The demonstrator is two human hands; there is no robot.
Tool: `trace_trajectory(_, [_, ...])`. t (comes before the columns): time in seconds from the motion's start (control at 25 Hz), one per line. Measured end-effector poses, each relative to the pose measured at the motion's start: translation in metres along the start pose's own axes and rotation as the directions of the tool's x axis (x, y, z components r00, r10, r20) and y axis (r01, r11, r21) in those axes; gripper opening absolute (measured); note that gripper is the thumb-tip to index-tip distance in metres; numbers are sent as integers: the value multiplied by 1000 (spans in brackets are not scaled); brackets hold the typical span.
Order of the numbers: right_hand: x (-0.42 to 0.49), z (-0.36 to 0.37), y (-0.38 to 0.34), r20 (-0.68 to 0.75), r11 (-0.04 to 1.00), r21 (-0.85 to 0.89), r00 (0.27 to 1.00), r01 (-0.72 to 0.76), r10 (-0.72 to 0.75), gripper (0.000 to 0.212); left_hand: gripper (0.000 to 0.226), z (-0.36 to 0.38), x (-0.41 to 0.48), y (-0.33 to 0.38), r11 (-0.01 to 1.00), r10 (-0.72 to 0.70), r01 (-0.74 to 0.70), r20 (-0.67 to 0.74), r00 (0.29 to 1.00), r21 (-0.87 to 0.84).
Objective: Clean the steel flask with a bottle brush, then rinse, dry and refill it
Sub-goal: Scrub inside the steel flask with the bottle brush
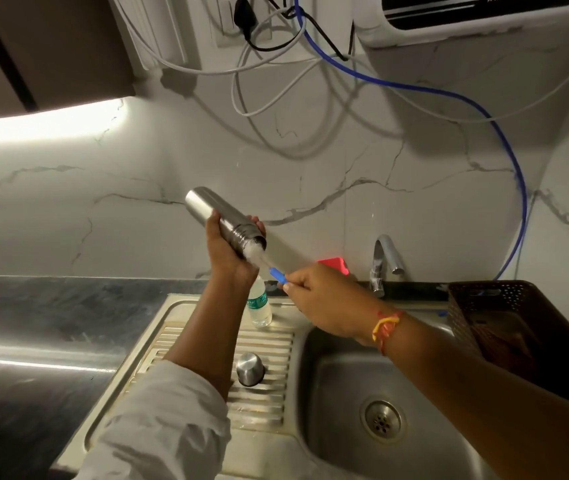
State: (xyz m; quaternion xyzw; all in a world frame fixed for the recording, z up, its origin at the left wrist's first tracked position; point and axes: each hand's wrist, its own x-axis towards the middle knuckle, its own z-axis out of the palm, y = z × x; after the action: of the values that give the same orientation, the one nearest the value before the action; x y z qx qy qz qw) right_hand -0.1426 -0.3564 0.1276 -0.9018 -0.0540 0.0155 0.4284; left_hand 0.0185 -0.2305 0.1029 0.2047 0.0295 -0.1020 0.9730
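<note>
- The white marble-patterned wall (310,188) fills the frame from 9 to 3 o'clock; white and black cables hang across it at 12 o'clock.
- A dark glossy stone countertop (33,341) lies at 8 o'clock.
- A stainless steel sink (331,393) with a ribbed drainboard sits at 6 o'clock, its round drain (382,420) at 5 o'clock.
- A dark perforated plastic basket (504,299) stands on the sink's edge at 4 o'clock.
- A white wall-mounted appliance (483,29) hangs at 1 o'clock, with a thin blue hose (515,161) looping down from it towards 3 o'clock.
- The left hand (227,251), just below frame centre, has its fingers curled round the neck end of the flask.
- The right hand (317,299), at 4 o'clock from the left, pinches the brush handle; a red-and-yellow thread band (385,323) circles its wrist.
- The cylindrical brushed-steel flask (213,213) is held in the air above the drainboard, tilted, with its base at 10 o'clock and its open mouth at 4 o'clock.
- A clear plastic water bottle (259,306) stands on the drainboard, partly behind the left wrist.
- A chrome tap (383,261) rises at 12 o'clock of the basin.
- A rounded steel cap (250,368) rests on the drainboard ribs.
- The white-bristled bottle brush with a blue handle (277,274) has its bristles in the flask's mouth.
- A small red object (335,265), blurred, shows behind the right hand.
</note>
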Motion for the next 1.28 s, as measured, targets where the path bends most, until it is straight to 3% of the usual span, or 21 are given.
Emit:
trace_trajectory(0.16, [17, -3, 6, -96, 999, 23, 994, -40, 42, 26, 72, -5, -12, -24, 995, -45, 40, 52, 998, 89])
trace_trajectory(0.24, [21, -1, 10, -137, 993, -120, 991, -8, -9, 23, 79, -6, -7, -18, 980, -78, 67, 51, 996, 189])
trace_trajectory(0.36, [26, -2, 20, -200, 947, -320, 976, 19, -88, 23, 76, -5, 1, -8, 931, -98, 125, -95, 991, 344])
trace_trajectory(0.48, [20, -9, 25, -216, 813, -582, 964, 2, -157, 35, 63, -2, 2, 0, 899, -84, 149, -172, 982, 413])
trace_trajectory(0.56, [13, -12, 28, -204, 718, -695, 953, 18, -222, 44, 67, 6, -3, 5, 918, -153, 186, -122, 981, 349])
trace_trajectory(0.64, [13, -12, 24, -168, 660, -750, 952, 44, -255, 43, 75, 12, -5, 2, 940, -133, 170, -141, 981, 295])
trace_trajectory(0.8, [6, -3, 16, -70, 836, -534, 979, 125, -191, 24, 72, 6, 1, 7, 965, -45, 94, -199, 979, 247])
trace_trajectory(0.92, [-7, -6, 16, -15, 945, -316, 995, 86, -95, 28, 68, 0, 4, 22, 994, -7, 26, -169, 986, 110])
trace_trajectory(1.08, [6, -5, 7, -37, 991, -137, 999, 16, -21, 29, 65, -1, -7, -10, 977, 13, 0, -58, 998, 212])
trace_trajectory(1.28, [-2, -6, 9, -16, 998, 61, 1000, -16, 17, 28, 72, -1, 3, 0, 994, 49, -49, 5, 999, 99])
